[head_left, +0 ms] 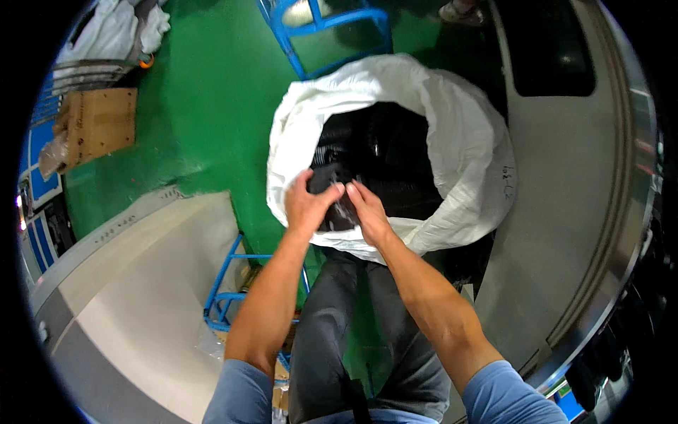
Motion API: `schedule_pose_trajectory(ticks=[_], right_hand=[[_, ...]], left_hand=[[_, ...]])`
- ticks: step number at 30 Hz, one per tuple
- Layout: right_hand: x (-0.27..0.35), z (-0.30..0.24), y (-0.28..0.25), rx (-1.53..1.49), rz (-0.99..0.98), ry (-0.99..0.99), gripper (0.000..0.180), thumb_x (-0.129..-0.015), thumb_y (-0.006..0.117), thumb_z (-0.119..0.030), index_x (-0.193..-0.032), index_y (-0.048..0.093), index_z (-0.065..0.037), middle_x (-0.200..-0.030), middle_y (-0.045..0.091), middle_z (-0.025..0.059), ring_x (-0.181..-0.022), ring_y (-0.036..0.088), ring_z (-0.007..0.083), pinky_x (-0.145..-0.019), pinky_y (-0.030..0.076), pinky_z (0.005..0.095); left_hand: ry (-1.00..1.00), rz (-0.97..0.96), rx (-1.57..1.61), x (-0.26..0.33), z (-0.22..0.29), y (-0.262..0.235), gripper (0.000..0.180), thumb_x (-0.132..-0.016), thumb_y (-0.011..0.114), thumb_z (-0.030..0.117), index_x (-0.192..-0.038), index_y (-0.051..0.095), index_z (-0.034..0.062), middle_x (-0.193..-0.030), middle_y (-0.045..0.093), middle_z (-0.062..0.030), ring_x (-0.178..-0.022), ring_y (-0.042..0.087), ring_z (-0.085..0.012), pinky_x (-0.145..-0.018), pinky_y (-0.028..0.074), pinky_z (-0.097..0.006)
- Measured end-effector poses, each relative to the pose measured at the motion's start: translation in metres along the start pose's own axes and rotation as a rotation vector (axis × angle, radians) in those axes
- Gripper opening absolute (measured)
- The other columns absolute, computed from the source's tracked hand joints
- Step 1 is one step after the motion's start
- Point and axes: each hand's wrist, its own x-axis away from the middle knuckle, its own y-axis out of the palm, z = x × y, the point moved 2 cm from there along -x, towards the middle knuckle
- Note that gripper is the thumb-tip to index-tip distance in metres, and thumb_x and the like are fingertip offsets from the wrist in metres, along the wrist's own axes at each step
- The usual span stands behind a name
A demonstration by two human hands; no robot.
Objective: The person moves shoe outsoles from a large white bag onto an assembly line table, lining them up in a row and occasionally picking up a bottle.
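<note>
A large white woven sack stands with its mouth wide and its rim rolled outward. Dark, glossy black goods fill its inside; some show fine ridges, but I cannot tell their kind. Over the near rim, a small black piece with a plastic-like shine is held between both hands. My left hand grips its left side, thumb on top. From the right, my right hand pinches it, with the two thumbs almost touching. The undersides of the fingers are hidden.
Blue metal frames stand beyond the sack and by my left leg. A cardboard box is at the far left on the green floor. Pale machine panels flank me on the left and right. A person's shoe shows at the top.
</note>
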Motion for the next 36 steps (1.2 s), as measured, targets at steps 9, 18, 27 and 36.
schedule_pose_trajectory(ticks=[9,18,27,36], right_hand=[[-0.057,-0.003,-0.019,0.757,0.137,-0.437,0.021,-0.094,0.069,-0.015,-0.111,0.069,-0.002,-0.096,0.07,0.0179,-0.085,0.07,0.0322,-0.078,0.057,0.0411],[-0.04,-0.083,-0.138,1.091,0.625,-0.404,0.027,-0.093,0.066,-0.017,-0.11,0.067,0.004,-0.091,0.071,0.0186,-0.086,0.069,0.0344,-0.082,0.054,0.0441],[-0.023,-0.078,-0.151,1.472,0.669,-0.433,0.062,-0.089,0.068,-0.017,-0.14,0.047,0.011,-0.125,0.06,0.0351,-0.116,0.061,0.0459,-0.105,0.047,0.0461],[-0.05,-0.044,-0.155,1.158,0.605,-0.536,0.065,-0.082,0.068,-0.017,-0.138,0.05,0.011,-0.132,0.056,0.0353,-0.122,0.053,0.0514,-0.111,0.04,0.0532]], left_hand=[[0.144,0.23,-0.881,-0.081,-0.058,0.031,0.088,-0.073,0.084,0.056,-0.145,0.055,0.0161,-0.12,0.055,-0.0243,-0.112,0.049,-0.0416,-0.098,0.038,-0.052],[0.423,-0.036,-0.262,-0.128,0.009,0.15,0.05,-0.087,0.072,0.014,-0.132,0.06,-0.0051,-0.12,0.065,-0.0282,-0.118,0.058,-0.0462,-0.104,0.048,-0.048],[-0.165,-0.592,0.228,-0.146,0.032,0.168,0.061,-0.086,0.075,0.015,-0.14,0.056,-0.007,-0.128,0.068,-0.0201,-0.117,0.064,-0.0332,-0.103,0.047,-0.035],[-0.021,-0.315,0.239,-0.086,0.057,0.211,0.064,-0.083,0.085,0.033,-0.128,0.06,-0.0042,-0.123,0.069,-0.0185,-0.113,0.065,-0.0279,-0.1,0.05,-0.038]])
